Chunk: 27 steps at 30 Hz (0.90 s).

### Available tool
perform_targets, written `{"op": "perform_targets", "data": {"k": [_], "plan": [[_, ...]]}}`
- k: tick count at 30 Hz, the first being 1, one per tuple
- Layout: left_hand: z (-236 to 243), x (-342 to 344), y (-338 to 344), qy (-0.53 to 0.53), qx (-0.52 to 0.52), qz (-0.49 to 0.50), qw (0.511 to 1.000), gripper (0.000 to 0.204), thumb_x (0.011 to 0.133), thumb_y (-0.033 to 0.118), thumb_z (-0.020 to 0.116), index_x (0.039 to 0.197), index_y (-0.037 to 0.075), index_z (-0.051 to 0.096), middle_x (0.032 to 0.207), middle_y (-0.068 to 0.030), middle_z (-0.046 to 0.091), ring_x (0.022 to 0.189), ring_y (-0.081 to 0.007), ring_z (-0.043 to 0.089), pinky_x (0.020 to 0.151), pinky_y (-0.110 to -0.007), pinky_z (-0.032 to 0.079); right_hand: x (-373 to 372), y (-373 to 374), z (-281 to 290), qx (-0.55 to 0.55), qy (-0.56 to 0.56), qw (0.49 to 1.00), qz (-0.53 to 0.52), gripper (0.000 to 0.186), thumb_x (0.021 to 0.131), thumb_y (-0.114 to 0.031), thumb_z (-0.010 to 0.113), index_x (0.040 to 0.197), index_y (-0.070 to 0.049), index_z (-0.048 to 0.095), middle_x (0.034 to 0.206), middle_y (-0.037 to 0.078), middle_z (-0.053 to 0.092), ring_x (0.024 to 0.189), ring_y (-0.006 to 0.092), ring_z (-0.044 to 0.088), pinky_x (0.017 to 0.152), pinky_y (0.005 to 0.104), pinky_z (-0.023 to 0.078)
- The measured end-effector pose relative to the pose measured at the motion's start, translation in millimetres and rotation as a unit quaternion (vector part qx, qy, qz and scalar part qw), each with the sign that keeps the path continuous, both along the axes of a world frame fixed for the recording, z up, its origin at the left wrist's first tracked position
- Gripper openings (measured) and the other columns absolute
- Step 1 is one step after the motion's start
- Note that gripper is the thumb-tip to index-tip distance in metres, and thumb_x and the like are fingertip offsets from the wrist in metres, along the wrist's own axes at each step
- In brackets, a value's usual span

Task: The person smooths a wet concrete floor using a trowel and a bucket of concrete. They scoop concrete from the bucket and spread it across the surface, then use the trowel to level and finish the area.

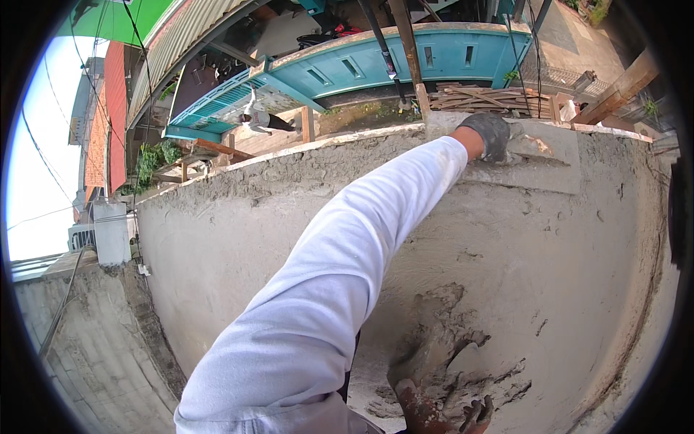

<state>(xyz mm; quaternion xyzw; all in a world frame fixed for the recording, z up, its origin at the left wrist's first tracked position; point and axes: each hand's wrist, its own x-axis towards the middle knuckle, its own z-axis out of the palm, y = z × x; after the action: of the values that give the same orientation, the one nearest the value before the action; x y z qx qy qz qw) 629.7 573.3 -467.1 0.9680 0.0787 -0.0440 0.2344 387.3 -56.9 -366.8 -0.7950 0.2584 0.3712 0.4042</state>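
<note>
My left arm, in a pale long sleeve, reaches from the lower left to the top of a grey plastered wall (303, 224). At the end of it, my left hand (487, 137) wears a dark glove and is closed on a mortar-coated plastering float (553, 173). The float lies flat against the upper part of the wall. At the bottom edge, what looks like my right hand (448, 418) is only partly in view and smeared with mortar. A rough dark clump of wet mortar (437, 340) is just above it. Whether those fingers grip anything is unclear.
Beyond the wall's top edge stand a teal fence wall (390, 64), stacked planks (481, 99) and wooden posts (405, 36). Another person (259, 121) is near the teal gate, far left. A rough block wall (94, 340) meets this one at left; cables hang at upper left.
</note>
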Motion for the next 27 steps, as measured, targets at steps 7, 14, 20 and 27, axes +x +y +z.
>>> {"op": "perform_targets", "data": {"k": [7, 14, 20, 27], "plan": [[39, -42, -39, 0.123, 0.006, 0.026, 0.992, 0.06, 0.069, 0.024, 0.07, 0.124, 0.006, 0.058, 0.1, -0.0203, 0.068, 0.092, -0.034, 0.066, 0.081, -0.042, 0.05, 28, 12, 45, -0.016, -0.017, 0.999, 0.032, 0.078, 0.085, -0.041, 0.068, 0.143, -0.003, 0.032, 0.138, 0.02, 0.04, 0.12, 0.0379, 0.047, 0.098, 0.0566, 0.041], [26, 43, -12, 0.118, 0.015, 0.004, 0.993, 0.063, 0.072, 0.029, 0.07, 0.129, 0.005, 0.054, 0.11, -0.0212, 0.065, 0.099, -0.0365, 0.063, 0.086, -0.04, 0.05, -12, -26, -12, 0.045, -0.015, 0.999, -0.007, 0.065, 0.089, -0.033, 0.063, 0.14, -0.002, 0.038, 0.109, 0.017, 0.057, 0.093, 0.0259, 0.059, 0.083, 0.0415, 0.048], [55, 1, -70, 0.214, 0.004, -0.006, 0.977, 0.044, 0.076, 0.022, 0.067, 0.117, 0.008, 0.064, 0.1, -0.0209, 0.068, 0.096, -0.032, 0.066, 0.082, -0.041, 0.049, 39, 11, 29, 0.069, -0.134, 0.988, 0.033, 0.059, 0.093, -0.033, 0.058, 0.139, -0.001, 0.04, 0.103, 0.016, 0.061, 0.088, 0.0232, 0.061, 0.08, 0.0389, 0.05], [-1, 44, -2, 0.262, -0.012, 0.064, 0.963, 0.04, 0.08, 0.042, 0.07, 0.097, 0.007, 0.072, 0.076, -0.0142, 0.07, 0.071, -0.0209, 0.069, 0.061, -0.032, 0.052, 7, 9, 23, 0.033, -0.065, 0.996, 0.044, 0.055, 0.096, -0.033, 0.053, 0.138, 0.001, 0.04, 0.105, 0.018, 0.061, 0.087, 0.0228, 0.061, 0.079, 0.0369, 0.05]]}}
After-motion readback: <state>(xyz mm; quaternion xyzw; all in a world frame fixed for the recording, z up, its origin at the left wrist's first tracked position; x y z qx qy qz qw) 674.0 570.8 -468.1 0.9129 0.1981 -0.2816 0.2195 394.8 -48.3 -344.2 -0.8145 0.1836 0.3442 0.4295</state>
